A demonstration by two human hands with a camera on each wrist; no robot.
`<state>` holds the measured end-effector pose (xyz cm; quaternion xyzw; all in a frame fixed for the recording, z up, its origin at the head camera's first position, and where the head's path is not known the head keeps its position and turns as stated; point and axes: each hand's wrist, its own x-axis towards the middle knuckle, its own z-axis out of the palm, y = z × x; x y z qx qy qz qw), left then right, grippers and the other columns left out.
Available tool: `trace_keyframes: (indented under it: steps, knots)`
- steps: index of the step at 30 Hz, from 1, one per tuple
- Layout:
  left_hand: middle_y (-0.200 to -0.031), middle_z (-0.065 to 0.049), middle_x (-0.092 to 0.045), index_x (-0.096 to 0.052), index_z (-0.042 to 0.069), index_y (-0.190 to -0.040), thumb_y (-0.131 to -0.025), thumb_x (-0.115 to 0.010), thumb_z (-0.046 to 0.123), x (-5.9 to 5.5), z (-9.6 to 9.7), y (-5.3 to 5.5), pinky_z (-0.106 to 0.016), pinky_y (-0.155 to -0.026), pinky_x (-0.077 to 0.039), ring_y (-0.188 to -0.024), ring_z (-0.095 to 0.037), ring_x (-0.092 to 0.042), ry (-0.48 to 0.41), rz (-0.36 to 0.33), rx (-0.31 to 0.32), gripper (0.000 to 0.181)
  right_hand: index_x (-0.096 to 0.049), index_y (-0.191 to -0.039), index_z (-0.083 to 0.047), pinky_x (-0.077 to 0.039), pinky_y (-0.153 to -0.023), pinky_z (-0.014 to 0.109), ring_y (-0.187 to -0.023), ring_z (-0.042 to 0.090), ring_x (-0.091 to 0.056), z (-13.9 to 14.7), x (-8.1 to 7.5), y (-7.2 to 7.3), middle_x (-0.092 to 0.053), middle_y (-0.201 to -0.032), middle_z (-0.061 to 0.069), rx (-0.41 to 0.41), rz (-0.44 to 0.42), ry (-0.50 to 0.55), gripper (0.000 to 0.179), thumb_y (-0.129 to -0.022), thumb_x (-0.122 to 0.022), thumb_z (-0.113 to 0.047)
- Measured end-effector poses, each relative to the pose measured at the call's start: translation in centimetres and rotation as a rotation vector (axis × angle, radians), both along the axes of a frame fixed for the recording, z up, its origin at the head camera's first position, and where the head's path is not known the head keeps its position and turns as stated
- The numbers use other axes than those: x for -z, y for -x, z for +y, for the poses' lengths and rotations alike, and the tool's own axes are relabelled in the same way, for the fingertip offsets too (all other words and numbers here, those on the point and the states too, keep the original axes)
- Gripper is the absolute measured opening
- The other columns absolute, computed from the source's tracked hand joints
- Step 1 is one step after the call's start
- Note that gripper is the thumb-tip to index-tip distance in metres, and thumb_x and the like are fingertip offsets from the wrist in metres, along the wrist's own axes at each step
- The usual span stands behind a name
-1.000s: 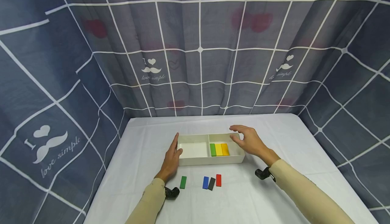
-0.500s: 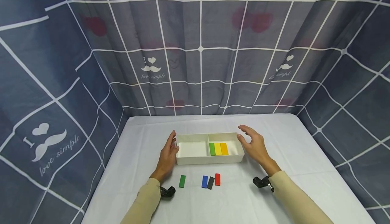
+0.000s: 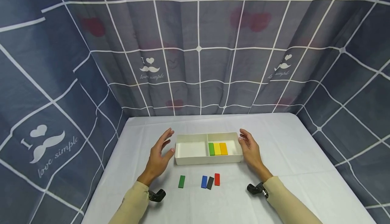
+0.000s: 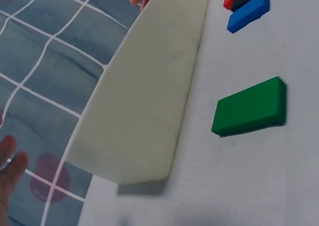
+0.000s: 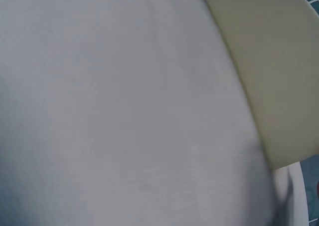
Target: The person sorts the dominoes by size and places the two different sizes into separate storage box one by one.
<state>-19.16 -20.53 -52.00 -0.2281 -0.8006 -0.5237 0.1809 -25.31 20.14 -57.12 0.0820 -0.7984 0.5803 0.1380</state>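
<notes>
The left hand point(image 3: 157, 159) is holding nothing; its fingers are spreading wide, and its thumb is pointing toward the near left end of the box, just beside it. The right hand point(image 3: 251, 152) is also holding nothing; its fingers are bending loosely beside the box's right end, and the views are leaving it unclear whether they are touching the wall.

Between the 2 hands, the cream box point(image 3: 208, 160) is sitting flat and lengthwise, a divider point(image 3: 208, 144) splitting it into 2 compartments. In the right compartment, 3 blocks are lying side by side: a light green block point(image 3: 211, 149) next to the divider, then a yellow block point(image 3: 217, 149), then an orange block point(image 3: 223, 148).

In front of the box, 4 more blocks are lying loose. A dark green block point(image 3: 181, 181) is lying apart at the left, while a blue block point(image 3: 204, 182), a slanting black block point(image 3: 210, 183) and a red block point(image 3: 217, 179) are forming a close row.

A white cloth point(image 3: 231, 205) is lying under everything, and gridded curtains point(image 3: 182, 24) are hanging around it.
</notes>
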Motion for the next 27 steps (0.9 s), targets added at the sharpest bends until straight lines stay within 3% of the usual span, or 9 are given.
trace_keyframes:
  steps: [6,11,15,21,27]
  knots:
    - [-0.162,-0.016,-0.057,-0.040,0.017,-0.170,-0.099,-0.072,-0.001,-0.6,-0.1,-1.6,-0.042,-0.122,-0.051,-0.149,-0.033,-0.056,0.034,0.036,0.065,0.080,-0.050,-0.160,-0.001,-0.040,-0.109,0.002,-0.150,0.045,-0.051,-0.3,0.7,0.2,-0.051,-0.164,0.026,-0.063,0.001,0.083,0.047,-0.116,-0.054,-0.016]
    - [-0.157,-0.012,-0.061,-0.044,0.015,-0.168,-0.096,-0.078,0.004,-0.6,-0.1,-2.7,-0.037,-0.119,-0.054,-0.142,-0.033,-0.063,0.075,0.037,0.121,0.080,-0.055,-0.158,-0.003,-0.035,-0.111,0.000,-0.155,0.042,-0.046,-0.5,1.1,0.3,-0.053,-0.164,0.023,-0.093,-0.024,0.077,0.044,-0.115,-0.053,-0.015]
    - [-0.156,-0.008,-0.063,-0.051,0.010,-0.163,-0.093,-0.083,0.004,-0.2,-0.3,-3.3,-0.034,-0.118,-0.054,-0.139,-0.031,-0.065,0.102,0.022,0.164,0.077,-0.056,-0.157,-0.002,-0.030,-0.111,-0.002,-0.159,0.042,-0.042,-0.7,1.2,0.3,-0.052,-0.165,0.024,-0.081,-0.024,0.044,0.043,-0.115,-0.051,-0.011]
    - [-0.154,-0.004,-0.066,-0.056,0.010,-0.159,-0.089,-0.087,0.002,0.5,-0.5,-3.8,-0.033,-0.115,-0.056,-0.136,-0.031,-0.068,0.127,-0.001,0.186,0.077,-0.046,-0.164,0.000,-0.030,-0.109,-0.004,-0.159,0.043,-0.040,-1.2,0.5,0.0,-0.045,-0.169,0.026,-0.053,-0.059,0.054,0.048,-0.116,-0.047,-0.008]
    - [-0.147,-0.013,-0.071,-0.060,0.010,-0.155,-0.088,-0.089,0.003,2.0,-0.8,-4.2,-0.036,-0.110,-0.060,-0.128,-0.037,-0.071,0.147,0.009,0.202,0.072,-0.044,-0.163,0.007,-0.029,-0.109,-0.004,-0.161,0.047,-0.035,-1.7,-0.5,-0.9,-0.042,-0.170,0.029,-0.065,-0.072,0.071,0.048,-0.116,-0.042,-0.004]
